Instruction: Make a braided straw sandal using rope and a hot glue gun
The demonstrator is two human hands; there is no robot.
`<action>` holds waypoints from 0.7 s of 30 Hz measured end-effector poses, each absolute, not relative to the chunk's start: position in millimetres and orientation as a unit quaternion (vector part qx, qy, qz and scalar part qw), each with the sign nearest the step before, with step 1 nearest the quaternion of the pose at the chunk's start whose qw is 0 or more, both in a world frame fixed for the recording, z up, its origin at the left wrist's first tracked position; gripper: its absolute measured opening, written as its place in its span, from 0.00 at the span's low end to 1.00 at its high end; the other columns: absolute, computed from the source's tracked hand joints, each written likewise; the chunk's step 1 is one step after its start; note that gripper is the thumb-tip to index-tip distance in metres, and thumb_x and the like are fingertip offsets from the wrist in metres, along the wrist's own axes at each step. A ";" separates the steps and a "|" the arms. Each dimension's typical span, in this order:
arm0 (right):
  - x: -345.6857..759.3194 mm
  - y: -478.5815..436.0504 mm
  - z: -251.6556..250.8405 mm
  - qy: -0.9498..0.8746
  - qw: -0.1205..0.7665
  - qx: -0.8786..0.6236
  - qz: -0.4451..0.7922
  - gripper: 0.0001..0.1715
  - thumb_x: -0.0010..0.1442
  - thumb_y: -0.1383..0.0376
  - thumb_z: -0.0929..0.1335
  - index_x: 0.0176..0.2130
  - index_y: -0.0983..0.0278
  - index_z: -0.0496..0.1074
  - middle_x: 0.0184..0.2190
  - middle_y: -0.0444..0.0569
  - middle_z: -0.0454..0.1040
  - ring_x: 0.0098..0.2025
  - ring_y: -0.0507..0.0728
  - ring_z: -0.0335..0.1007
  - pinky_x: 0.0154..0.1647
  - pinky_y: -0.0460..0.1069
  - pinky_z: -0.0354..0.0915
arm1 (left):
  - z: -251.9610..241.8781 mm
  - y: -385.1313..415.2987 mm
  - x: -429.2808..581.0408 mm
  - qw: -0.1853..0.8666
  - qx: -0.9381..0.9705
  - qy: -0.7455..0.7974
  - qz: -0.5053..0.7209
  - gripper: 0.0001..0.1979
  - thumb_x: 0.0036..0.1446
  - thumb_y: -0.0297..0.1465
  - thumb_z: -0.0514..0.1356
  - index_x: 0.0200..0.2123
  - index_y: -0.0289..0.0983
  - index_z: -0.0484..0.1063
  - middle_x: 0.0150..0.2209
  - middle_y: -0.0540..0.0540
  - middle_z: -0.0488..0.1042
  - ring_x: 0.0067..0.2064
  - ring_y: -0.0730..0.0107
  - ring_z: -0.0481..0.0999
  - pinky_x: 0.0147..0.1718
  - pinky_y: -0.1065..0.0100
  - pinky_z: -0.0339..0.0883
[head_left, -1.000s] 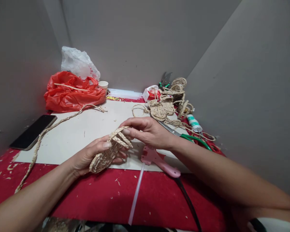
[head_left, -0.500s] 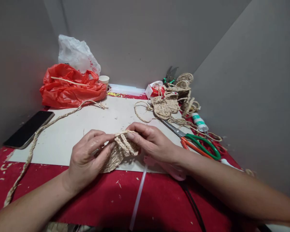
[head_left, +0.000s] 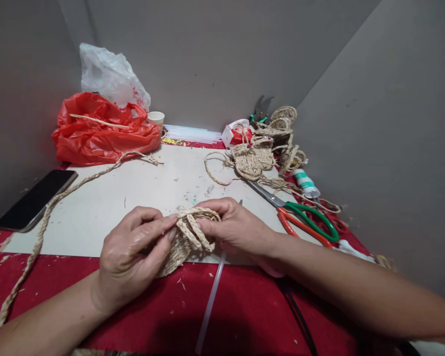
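A beige braided straw piece (head_left: 181,249) is held between both hands over the front edge of the white board (head_left: 141,188). On its left side my left hand (head_left: 133,247) pinches the top edge between thumb and finger. My right hand (head_left: 237,225) grips the right side, thumb in front beside two raised braided strands, other fingers behind. Part of a pink tool (head_left: 270,267) with a clear glue stick (head_left: 213,296) shows beneath my right hand and wrist.
Scissors with green and orange handles (head_left: 311,222) and braided straw pieces (head_left: 254,158) lie right. A red plastic bag (head_left: 104,138), paper cup (head_left: 156,118) and clear sticks (head_left: 193,133) stand behind. A phone (head_left: 37,198) and long braid (head_left: 46,222) are left.
My right thumb has shifted behind the raised strands, and more of the piece's curved top edge shows. Both hands sit slightly lower in view, the left one further left.
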State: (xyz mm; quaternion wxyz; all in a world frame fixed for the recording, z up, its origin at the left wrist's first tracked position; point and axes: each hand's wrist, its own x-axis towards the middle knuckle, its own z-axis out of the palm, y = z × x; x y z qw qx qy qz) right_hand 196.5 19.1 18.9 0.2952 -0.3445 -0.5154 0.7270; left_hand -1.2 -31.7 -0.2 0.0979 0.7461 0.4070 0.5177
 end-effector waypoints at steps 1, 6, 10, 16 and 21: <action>196.4 18.8 19.0 -0.512 0.296 -0.345 0.728 0.17 0.44 0.59 0.78 0.33 0.68 0.78 0.24 0.42 0.73 0.26 0.46 0.63 0.28 0.42 0.61 | 0.4 -31.9 -1.2 0.095 0.750 0.404 0.514 0.25 0.50 0.17 0.63 0.49 0.47 0.74 0.36 0.49 0.72 0.37 0.71 0.73 0.34 0.70 0.68; 193.9 16.5 26.8 -0.509 0.297 -0.353 0.726 0.17 0.43 0.60 0.78 0.31 0.68 0.78 0.22 0.41 0.71 0.24 0.47 0.62 0.27 0.43 0.61 | 0.4 -32.1 0.0 0.080 0.757 0.393 0.516 0.23 0.51 0.17 0.63 0.47 0.44 0.74 0.36 0.49 0.72 0.36 0.72 0.73 0.33 0.71 0.69; 191.9 17.1 31.2 -0.520 0.285 -0.370 0.715 0.15 0.46 0.60 0.77 0.31 0.69 0.78 0.20 0.40 0.69 0.22 0.46 0.59 0.24 0.42 0.59 | -0.5 -31.4 2.0 0.056 0.757 0.372 0.534 0.20 0.51 0.16 0.62 0.45 0.39 0.73 0.36 0.49 0.73 0.36 0.74 0.73 0.32 0.72 0.69; 195.7 23.4 31.0 -0.571 0.269 -0.349 0.692 0.13 0.46 0.62 0.77 0.30 0.69 0.78 0.22 0.41 0.71 0.24 0.46 0.61 0.27 0.42 0.60 | -1.1 -32.2 -2.2 0.083 0.753 0.382 0.530 0.23 0.50 0.18 0.62 0.50 0.37 0.69 0.37 0.47 0.72 0.35 0.72 0.71 0.35 0.68 0.69; 198.1 24.6 30.4 -0.597 0.255 -0.306 0.696 0.11 0.51 0.61 0.75 0.31 0.68 0.77 0.22 0.40 0.71 0.23 0.45 0.61 0.28 0.42 0.61 | 2.6 -32.5 -3.1 -0.008 0.797 0.378 0.472 0.24 0.51 0.21 0.63 0.52 0.37 0.68 0.42 0.43 0.70 0.41 0.66 0.71 0.39 0.63 0.69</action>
